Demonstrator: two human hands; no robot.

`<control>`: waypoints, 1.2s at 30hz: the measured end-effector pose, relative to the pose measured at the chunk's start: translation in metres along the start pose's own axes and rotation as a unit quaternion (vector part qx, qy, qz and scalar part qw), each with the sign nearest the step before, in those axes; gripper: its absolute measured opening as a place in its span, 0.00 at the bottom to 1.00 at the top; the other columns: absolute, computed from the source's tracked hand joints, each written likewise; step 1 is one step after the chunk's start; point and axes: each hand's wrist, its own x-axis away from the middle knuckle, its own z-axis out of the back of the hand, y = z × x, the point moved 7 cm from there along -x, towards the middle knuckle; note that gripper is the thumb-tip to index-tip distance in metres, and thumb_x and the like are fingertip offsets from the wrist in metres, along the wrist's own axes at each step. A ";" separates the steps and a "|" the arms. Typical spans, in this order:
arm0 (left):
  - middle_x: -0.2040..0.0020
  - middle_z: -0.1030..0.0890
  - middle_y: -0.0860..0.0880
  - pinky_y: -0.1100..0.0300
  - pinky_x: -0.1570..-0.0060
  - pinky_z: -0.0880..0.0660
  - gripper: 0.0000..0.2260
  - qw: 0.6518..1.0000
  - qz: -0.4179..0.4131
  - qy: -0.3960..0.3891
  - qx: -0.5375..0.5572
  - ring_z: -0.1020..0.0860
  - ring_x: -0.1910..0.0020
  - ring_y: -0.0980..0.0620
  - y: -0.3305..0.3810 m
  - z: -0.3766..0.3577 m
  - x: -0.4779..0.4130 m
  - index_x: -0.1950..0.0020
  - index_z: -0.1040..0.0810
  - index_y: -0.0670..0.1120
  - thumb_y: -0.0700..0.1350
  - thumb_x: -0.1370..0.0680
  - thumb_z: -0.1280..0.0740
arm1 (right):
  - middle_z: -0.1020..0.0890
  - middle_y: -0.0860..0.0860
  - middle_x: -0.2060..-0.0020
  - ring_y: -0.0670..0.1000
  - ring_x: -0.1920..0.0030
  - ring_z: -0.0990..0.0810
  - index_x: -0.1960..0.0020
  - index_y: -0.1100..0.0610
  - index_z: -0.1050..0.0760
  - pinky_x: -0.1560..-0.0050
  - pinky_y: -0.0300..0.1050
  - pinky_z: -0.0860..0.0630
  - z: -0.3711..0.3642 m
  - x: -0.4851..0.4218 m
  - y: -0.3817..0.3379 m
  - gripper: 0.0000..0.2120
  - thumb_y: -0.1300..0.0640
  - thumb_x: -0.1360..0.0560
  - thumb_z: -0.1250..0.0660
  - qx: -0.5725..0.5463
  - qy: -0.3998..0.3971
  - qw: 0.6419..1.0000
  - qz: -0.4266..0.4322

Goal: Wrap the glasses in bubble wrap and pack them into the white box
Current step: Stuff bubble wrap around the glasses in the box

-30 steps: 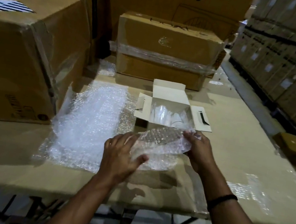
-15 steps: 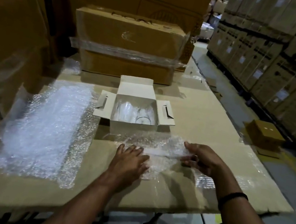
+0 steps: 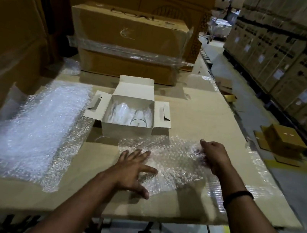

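From the head camera, the left hand (image 3: 132, 170) lies flat with its fingers spread, pressing the sheet of bubble wrap (image 3: 174, 160) onto the desk (image 3: 199, 113). The right hand (image 3: 215, 155) has its fingers curled, pinching the sheet's right edge. The glasses (image 3: 138, 118) stand bare in the white box (image 3: 126, 132), just beyond the sheet. Lifting one out could knock it against its neighbour, since nothing cushions them.

A bench topped with flat brown cardboard sheeting (image 3: 200, 107) stands in a dim warehouse. At the back of the bench sits a large brown carton banded with clear film (image 3: 129, 38). Right of the bench, a grey concrete floor (image 3: 249, 115) runs past tall stacks of printed brown cartons (image 3: 298, 58), with a small brown cardboard box (image 3: 284, 137) lying on it.
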 end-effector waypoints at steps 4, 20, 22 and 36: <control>0.20 0.52 0.54 0.46 0.28 0.64 0.33 0.992 -0.019 0.118 0.039 0.55 0.21 0.51 0.006 0.016 0.002 0.30 0.31 0.64 0.75 0.32 0.44 | 0.23 0.57 0.63 0.53 0.69 0.25 0.47 0.61 0.26 0.70 0.41 0.34 0.016 -0.008 0.012 0.26 0.37 0.24 0.37 0.024 0.009 1.000 -0.011; 0.21 0.61 0.52 0.41 0.26 0.60 0.41 0.985 0.125 0.107 -0.045 0.60 0.21 0.48 -0.025 -0.003 0.002 0.21 0.55 0.59 0.75 0.31 0.66 | 0.19 0.62 0.45 0.59 0.56 0.17 0.31 0.62 0.30 0.56 0.51 0.19 0.037 0.008 0.033 0.40 0.52 0.37 0.18 0.275 0.014 0.961 0.000; 0.20 0.60 0.51 0.42 0.26 0.61 0.42 0.985 0.122 0.112 -0.043 0.60 0.21 0.49 -0.028 0.001 0.004 0.20 0.55 0.58 0.75 0.31 0.68 | 0.18 0.62 0.53 0.56 0.63 0.19 0.35 0.67 0.28 0.65 0.46 0.22 0.030 0.013 0.034 0.35 0.57 0.36 0.19 0.268 -0.038 0.963 -0.024; 0.20 0.50 0.54 0.40 0.28 0.61 0.40 0.978 0.144 0.141 -0.045 0.55 0.21 0.49 -0.070 0.008 0.037 0.21 0.48 0.60 0.73 0.31 0.66 | 0.25 0.44 0.40 0.47 0.42 0.24 0.34 0.54 0.27 0.42 0.44 0.27 -0.089 0.124 -0.054 0.16 0.53 0.20 0.36 0.264 -0.185 0.899 0.297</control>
